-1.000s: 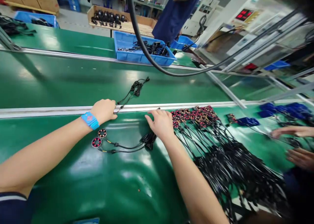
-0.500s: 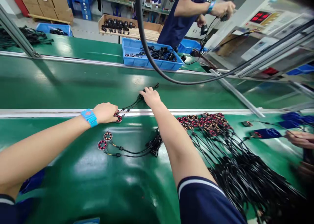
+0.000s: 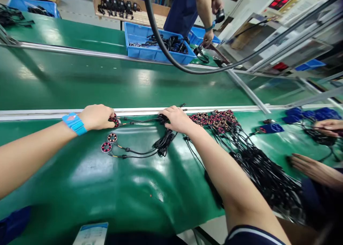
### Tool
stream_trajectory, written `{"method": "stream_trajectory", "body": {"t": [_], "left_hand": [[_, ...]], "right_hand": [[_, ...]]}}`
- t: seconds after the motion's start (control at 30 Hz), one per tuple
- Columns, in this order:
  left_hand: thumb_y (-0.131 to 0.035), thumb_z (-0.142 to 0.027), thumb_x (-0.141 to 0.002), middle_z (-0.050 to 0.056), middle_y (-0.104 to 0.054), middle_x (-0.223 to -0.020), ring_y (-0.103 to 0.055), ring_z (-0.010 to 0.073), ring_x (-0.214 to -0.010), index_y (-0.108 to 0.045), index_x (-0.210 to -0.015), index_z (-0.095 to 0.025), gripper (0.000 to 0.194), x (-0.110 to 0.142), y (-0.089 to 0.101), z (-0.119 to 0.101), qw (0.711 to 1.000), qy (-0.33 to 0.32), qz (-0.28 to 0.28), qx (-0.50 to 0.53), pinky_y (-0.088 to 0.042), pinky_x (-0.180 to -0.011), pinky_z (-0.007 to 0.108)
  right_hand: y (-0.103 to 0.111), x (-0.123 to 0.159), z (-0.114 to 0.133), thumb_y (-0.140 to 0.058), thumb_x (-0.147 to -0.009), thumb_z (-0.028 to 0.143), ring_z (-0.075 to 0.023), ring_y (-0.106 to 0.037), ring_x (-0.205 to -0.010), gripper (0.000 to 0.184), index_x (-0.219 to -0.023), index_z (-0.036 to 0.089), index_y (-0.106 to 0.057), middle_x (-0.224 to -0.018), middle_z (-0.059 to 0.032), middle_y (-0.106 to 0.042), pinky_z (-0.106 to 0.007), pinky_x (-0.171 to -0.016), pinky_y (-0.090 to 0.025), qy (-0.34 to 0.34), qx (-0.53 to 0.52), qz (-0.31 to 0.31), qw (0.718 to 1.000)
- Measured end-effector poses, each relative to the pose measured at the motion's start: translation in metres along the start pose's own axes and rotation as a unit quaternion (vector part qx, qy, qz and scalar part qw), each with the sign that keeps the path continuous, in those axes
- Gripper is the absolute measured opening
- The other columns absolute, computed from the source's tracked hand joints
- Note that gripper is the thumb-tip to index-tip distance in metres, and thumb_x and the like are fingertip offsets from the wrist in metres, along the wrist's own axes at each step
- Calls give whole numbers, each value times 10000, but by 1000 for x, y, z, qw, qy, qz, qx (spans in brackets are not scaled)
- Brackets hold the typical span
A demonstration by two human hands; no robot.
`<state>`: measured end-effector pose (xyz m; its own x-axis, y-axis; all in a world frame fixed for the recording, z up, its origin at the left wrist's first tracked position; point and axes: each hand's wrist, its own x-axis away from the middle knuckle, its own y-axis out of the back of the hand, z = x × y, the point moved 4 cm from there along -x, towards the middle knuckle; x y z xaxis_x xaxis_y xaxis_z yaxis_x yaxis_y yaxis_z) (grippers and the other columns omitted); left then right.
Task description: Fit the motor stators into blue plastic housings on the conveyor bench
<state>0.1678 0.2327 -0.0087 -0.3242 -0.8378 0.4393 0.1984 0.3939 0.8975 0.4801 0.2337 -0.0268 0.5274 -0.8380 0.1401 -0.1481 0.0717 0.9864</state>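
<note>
My left hand [image 3: 98, 117], with a blue wrist strap [image 3: 74, 123], is closed on a pair of small round motor stators [image 3: 115, 121] near the white rail. From these, two black leads [image 3: 140, 122] run right to a bundled black cable [image 3: 162, 119], which my right hand [image 3: 175, 119] grips from above. Just below, a second pair of ring-shaped stators [image 3: 106, 147] lies flat on the green mat, its leads ending in a tied cable coil [image 3: 164, 143]. Parts of the held pieces are hidden under my fingers.
A large pile of stators [image 3: 221, 121] with black cables [image 3: 257, 166] covers the right side. Another person's hands [image 3: 316, 166] are at far right, near blue pouches [image 3: 270, 128]. Behind the white rail [image 3: 53, 113] stand a blue bin [image 3: 147, 52] and a standing person [image 3: 178, 12].
Both hands have brought the stators and cable nearer, from across the white rail to the near mat beside the other pair. The standing person's arm has lowered.
</note>
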Motion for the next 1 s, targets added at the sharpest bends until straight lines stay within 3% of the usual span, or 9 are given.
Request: {"method": "stream_trajectory", "body": {"t": [0.17, 0.3, 0.53, 0.67, 0.77, 0.87, 1.0], "left_hand": [[-471, -601, -882, 109, -753, -1077, -717, 336, -971, -662, -1255, -284, 526, 4, -1, -6, 1000, 5, -15, 2, -527, -740, 360], [-460, -612, -881, 133, -750, -1079, -714, 343, -989, -679, -1225, -246, 548, 3, 2, -16, 999, 24, -33, -1, -533, -764, 372], [-624, -477, -803, 144, -742, -1100, -711, 329, -969, -654, -1218, -202, 499, 4, 11, -23, 999, 31, -5, -16, -539, -745, 351], [-669, -419, -806, 124, -708, -1163, -689, 303, -1004, -579, -1301, -200, 549, 23, 3, -15, 1000, -11, -3, -16, -539, -790, 345], [-588, -437, -920, 125, -609, -1311, -613, 271, -1149, -533, -1324, -208, 468, 41, -11, -7, 989, -111, -90, 28, -505, -950, 362], [-454, -546, -1011, 118, -556, -1386, -541, 283, -1248, -602, -1215, -233, 401, 54, -28, 0, 965, -198, -160, 72, -429, -1080, 428], [-389, -600, -1027, 100, -550, -1434, -522, 296, -1275, -619, -1224, -249, 463, 54, -41, 3, 963, -202, -165, 65, -397, -1104, 470]], "right_hand": [[-12, 7, -19, -704, -773, 207, -316, -526, -1250, 662, -1418, 216, -555, -1418, -90, -586, -454, -1069, -415, -11, -99, 19, 995], [-18, 5, -30, -707, -765, 238, -343, -528, -1259, 677, -1425, 211, -556, -1430, -113, -573, -498, -1068, -422, -13, -105, 26, 994], [-20, 3, -32, -696, -765, 264, -349, -536, -1256, 640, -1391, 200, -576, -1396, -114, -595, -502, -1076, -431, 4, -117, 22, 993], [-18, 4, -30, -688, -766, 258, -332, -535, -1287, 636, -1385, 174, -569, -1394, -127, -594, -491, -1119, -407, 27, -146, 21, 989], [-16, 3, -27, -641, -811, 263, -317, -518, -1322, 612, -1408, 167, -551, -1423, -131, -575, -480, -1140, -399, 34, -186, 22, 982], [-17, 0, -21, -513, -953, 337, -281, -547, -1294, 442, -1362, 192, -596, -1390, -101, -609, -460, -1141, -403, 36, -220, -8, 975], [-24, -8, -12, -391, -1025, 361, -270, -581, -1219, 374, -1219, 183, -657, -1283, -109, -657, -452, -1101, -434, 4, -197, -59, 979]]}}
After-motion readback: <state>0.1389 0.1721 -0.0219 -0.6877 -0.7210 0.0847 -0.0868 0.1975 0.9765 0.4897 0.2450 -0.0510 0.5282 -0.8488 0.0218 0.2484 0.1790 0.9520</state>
